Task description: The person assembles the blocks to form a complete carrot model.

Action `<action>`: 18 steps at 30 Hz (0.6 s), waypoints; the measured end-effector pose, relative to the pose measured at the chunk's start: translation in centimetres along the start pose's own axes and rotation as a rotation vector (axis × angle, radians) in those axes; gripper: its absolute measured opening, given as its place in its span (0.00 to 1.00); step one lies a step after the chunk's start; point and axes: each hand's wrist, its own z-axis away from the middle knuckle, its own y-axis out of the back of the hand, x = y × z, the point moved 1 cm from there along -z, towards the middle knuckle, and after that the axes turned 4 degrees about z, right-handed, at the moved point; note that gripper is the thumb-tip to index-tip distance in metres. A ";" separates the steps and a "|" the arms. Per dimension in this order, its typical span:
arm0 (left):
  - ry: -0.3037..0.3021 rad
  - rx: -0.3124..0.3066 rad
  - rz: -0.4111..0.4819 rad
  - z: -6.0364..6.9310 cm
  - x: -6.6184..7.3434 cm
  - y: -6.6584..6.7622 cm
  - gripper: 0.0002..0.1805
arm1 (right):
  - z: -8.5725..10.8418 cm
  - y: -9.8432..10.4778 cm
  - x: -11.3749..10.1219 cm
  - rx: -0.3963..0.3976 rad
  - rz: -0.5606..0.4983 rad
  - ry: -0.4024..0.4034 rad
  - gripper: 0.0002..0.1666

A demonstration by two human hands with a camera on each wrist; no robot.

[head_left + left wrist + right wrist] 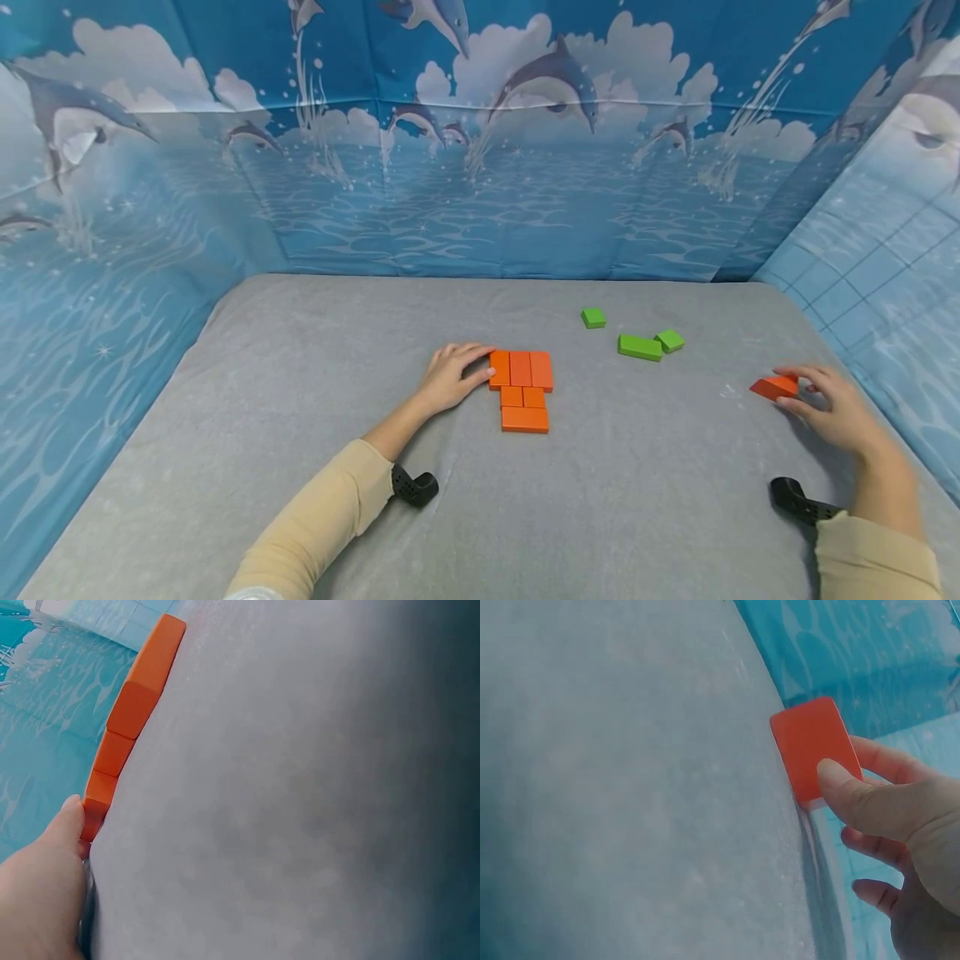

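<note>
From where I sit, I count six orange blocks (521, 369) in one bunch, one red block (773, 387) apart, and three green blocks (640, 347). I see one left hand (452, 379), one right hand (836, 410) and two tan sleeves (322, 517).

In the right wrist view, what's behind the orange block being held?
Blue water-print fabric shows past the edges of the flat-faced orange block, and a finger of the right hand runs behind it. That fingertip is covered and can't be seen.
</note>
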 end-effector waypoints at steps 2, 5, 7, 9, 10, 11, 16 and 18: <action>-0.001 0.000 0.004 0.0 0.0 0.0 0.24 | 0.0 -0.1 0.2 -0.003 -0.008 -0.010 0.22; -0.009 0.007 0.019 0.1 0.1 0.1 0.24 | 0.1 -0.2 0.3 -0.034 -0.019 -0.040 0.21; -0.014 0.013 0.028 0.1 0.1 0.1 0.24 | 0.1 -0.3 0.3 -0.056 -0.033 -0.063 0.21; -0.017 0.020 0.029 0.1 0.1 0.1 0.24 | 0.1 -0.4 0.3 -0.072 -0.043 -0.085 0.21; -0.018 0.022 0.029 0.1 0.1 0.1 0.24 | 0.1 -0.4 0.3 -0.072 -0.041 -0.094 0.21; -0.018 0.023 0.028 0.1 0.1 0.1 0.24 | 0.1 -0.4 0.3 -0.076 -0.043 -0.106 0.21; -0.018 0.019 0.027 0.1 0.0 0.0 0.24 | 0.2 -0.4 0.0 -0.083 -0.042 -0.160 0.23; -0.019 0.018 0.026 0.1 0.0 0.0 0.24 | 0.1 -0.4 -0.4 -0.071 -0.042 -0.157 0.23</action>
